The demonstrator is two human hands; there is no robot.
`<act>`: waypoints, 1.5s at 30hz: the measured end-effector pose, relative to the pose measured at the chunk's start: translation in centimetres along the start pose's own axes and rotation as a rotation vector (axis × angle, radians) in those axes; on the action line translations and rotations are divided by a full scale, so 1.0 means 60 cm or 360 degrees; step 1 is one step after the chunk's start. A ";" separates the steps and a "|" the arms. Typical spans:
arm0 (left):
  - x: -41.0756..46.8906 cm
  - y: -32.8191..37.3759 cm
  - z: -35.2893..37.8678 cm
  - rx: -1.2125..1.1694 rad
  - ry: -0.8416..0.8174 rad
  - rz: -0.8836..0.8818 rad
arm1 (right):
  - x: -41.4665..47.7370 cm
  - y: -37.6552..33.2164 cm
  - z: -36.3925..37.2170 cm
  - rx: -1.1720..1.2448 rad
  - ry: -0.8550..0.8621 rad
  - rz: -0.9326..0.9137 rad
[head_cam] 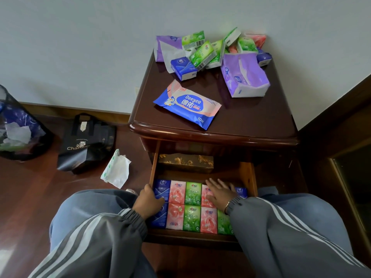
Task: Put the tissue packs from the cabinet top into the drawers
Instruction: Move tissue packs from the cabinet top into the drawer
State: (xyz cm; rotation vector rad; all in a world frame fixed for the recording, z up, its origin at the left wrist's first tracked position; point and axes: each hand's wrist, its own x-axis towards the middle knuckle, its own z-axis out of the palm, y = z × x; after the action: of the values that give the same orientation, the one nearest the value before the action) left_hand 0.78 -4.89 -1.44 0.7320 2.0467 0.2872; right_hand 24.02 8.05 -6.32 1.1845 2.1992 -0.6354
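In the open drawer (251,177) two rows of small tissue packs (176,205) stand tight against each other, and both hands are down among them. The left hand (148,202) is bent over the blue packs at the drawer's left wall. Its fingers are tucked out of sight, so I cannot tell whether it grips one. The right hand (219,194) lies flat with its fingers spread, pressing on the packs near the right wall.

The rows look nearly full. Squeezing another pack in would likely buckle a neighbour or pop one up, and then the drawer could jam against the cabinet's front edge. The gold-patterned box (185,162) at the drawer's back edge takes up the spare space. On the cabinet top (251,117) the heaped packs (208,51) lean on one another along the back edge, so pulling one out may send others off the side.

On the dark wood floor (30,187) stand a mesh bin (18,125) with paper in it, then a black tote bag (86,143), then an opened pack (116,169) lying just beside the cabinet. A wet-wipes packet (187,105) lies near the top's front edge, and a large purple pack (245,77) lies towards the back right corner. A pale wall (80,47) rises behind, and dark wooden panelling (341,137) runs along the right.
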 end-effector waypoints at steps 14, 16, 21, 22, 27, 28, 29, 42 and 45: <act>-0.025 -0.014 -0.006 0.0006 0.0148 0.0118 | -0.054 -0.009 -0.004 0.0787 0.0443 0.0242; -0.031 -0.013 -0.004 -0.0046 0.0224 0.0207 | -0.055 -0.006 -0.014 0.1080 0.0529 0.0275; -0.039 -0.012 -0.002 -0.0040 0.0336 0.0374 | -0.038 -0.021 -0.042 0.1489 0.0758 0.0271; -0.037 -0.013 -0.002 -0.0036 0.0341 0.0377 | -0.032 -0.026 -0.046 0.1330 0.0813 0.0236; -0.020 -0.020 -0.002 0.0033 0.0352 0.0417 | 0.002 -0.066 -0.049 0.0424 0.0881 0.0053; -0.015 -0.021 -0.001 0.0019 0.0361 0.0419 | 0.010 -0.074 -0.047 0.0255 0.0873 0.0042; -0.011 -0.022 0.001 0.0000 0.0364 0.0413 | 0.017 -0.081 -0.045 0.0138 0.0866 0.0026; 0.005 -0.026 -0.001 -0.0146 0.0275 0.0332 | 0.040 -0.101 -0.015 0.0030 0.0842 0.0010; 0.009 -0.023 0.000 -0.0154 0.0284 0.0345 | 0.034 -0.079 -0.013 -0.0051 0.0885 -0.0071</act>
State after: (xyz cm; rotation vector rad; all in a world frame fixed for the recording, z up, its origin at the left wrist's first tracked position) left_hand 0.03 -5.66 -2.45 0.8966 2.1045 0.5901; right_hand 18.83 7.42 -6.43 1.4264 2.6815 -0.3045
